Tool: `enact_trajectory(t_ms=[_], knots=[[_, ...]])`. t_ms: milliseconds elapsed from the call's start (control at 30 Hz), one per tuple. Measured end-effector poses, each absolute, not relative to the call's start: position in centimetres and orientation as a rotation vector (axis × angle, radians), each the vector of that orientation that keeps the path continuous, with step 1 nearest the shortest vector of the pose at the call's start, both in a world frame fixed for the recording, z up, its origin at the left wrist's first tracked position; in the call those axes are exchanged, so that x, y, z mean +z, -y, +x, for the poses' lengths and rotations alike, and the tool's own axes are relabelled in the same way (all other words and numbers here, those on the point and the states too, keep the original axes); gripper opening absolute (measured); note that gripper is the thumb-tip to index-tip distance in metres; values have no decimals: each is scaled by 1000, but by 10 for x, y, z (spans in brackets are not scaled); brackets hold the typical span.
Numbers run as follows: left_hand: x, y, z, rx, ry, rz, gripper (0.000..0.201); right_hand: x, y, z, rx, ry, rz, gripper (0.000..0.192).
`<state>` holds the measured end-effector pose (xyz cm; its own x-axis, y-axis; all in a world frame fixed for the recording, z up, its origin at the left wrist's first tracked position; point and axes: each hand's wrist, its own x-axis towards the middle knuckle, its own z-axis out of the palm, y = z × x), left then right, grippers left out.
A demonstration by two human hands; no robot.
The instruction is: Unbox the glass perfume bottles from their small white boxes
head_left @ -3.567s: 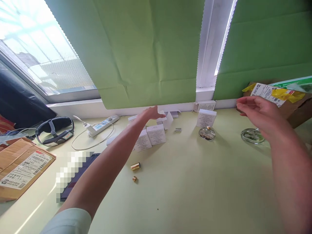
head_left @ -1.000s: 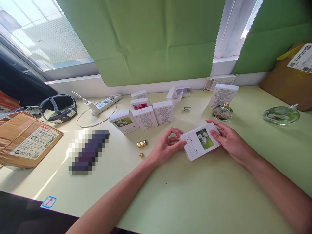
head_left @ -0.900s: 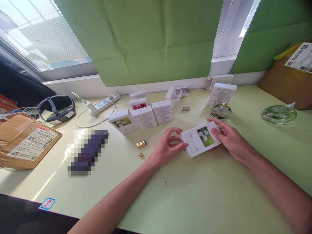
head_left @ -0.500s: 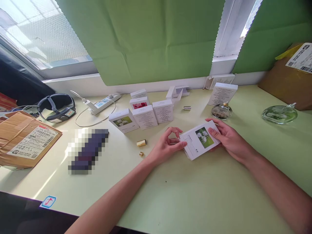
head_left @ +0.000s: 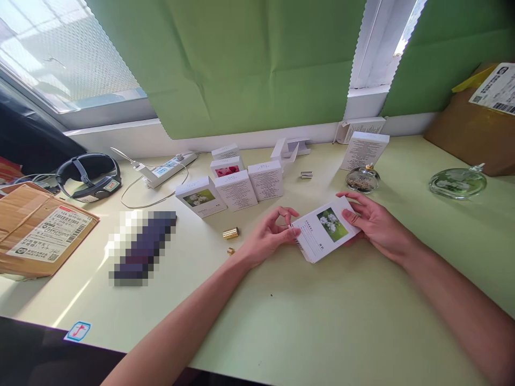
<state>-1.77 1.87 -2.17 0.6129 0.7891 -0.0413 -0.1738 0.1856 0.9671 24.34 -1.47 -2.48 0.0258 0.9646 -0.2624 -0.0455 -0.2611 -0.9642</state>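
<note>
Between my hands, just above the table, is a white box (head_left: 311, 236) with a picture of white flowers on green. My right hand (head_left: 372, 225) is closed round its right end, thumb on the printed face and fingers behind. My left hand (head_left: 273, 236) pinches the left end, thumb on the corner and forefinger bent at the edge. Beyond the box stands a round glass perfume bottle (head_left: 362, 180) with dark bits inside. Left of my left hand lie a gold cap (head_left: 230, 233) and a smaller gold piece (head_left: 230, 251).
Several white boxes (head_left: 236, 191) stand in a group at the back. Behind them lies an opened white carton (head_left: 287, 151). A silver cap (head_left: 306, 175) lies nearby. To the right is a flat green glass bottle (head_left: 457, 183); at left, a power strip (head_left: 169, 170) and a cardboard parcel (head_left: 44, 230).
The view has shifted slightly, so everything sits a little to the left. Both hands keep hold of the box, which is a little more tilted, its left end edge showing more.
</note>
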Motion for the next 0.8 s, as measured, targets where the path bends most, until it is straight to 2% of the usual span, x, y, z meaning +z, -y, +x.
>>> enact_trajectory(t_ms=[800], knots=[[-23,-17,-19,739,-590,1164,30,-29,14,249,1449,1012,-1374,49]])
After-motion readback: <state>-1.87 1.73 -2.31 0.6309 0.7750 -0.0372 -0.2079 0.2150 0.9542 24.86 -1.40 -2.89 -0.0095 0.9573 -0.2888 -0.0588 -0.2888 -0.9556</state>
